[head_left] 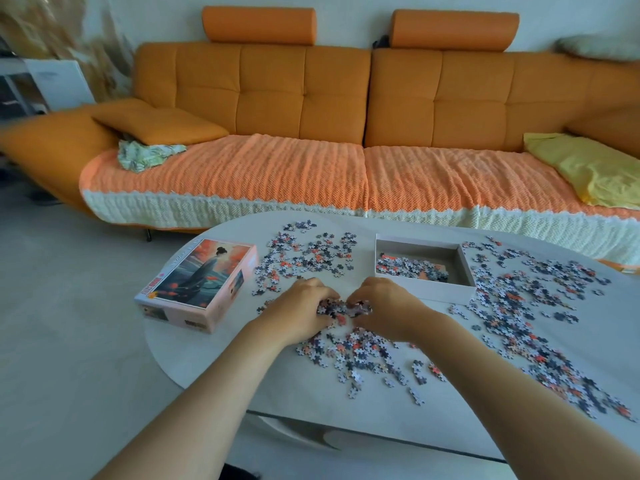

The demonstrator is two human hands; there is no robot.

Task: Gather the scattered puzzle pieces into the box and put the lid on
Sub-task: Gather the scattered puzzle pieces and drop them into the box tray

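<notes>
Small puzzle pieces lie scattered over the white table, in patches at the back, the right and the front. The open white box stands at the middle right with a layer of pieces inside. Its printed lid lies at the table's left end, picture side up. My left hand and my right hand meet just left of the box, fingers curled around a heap of pieces held between them.
An orange sofa with a knitted cover runs along the far side of the table. A yellow cloth lies on its right seat, an orange cushion on its left. Pale floor lies to the left of the table.
</notes>
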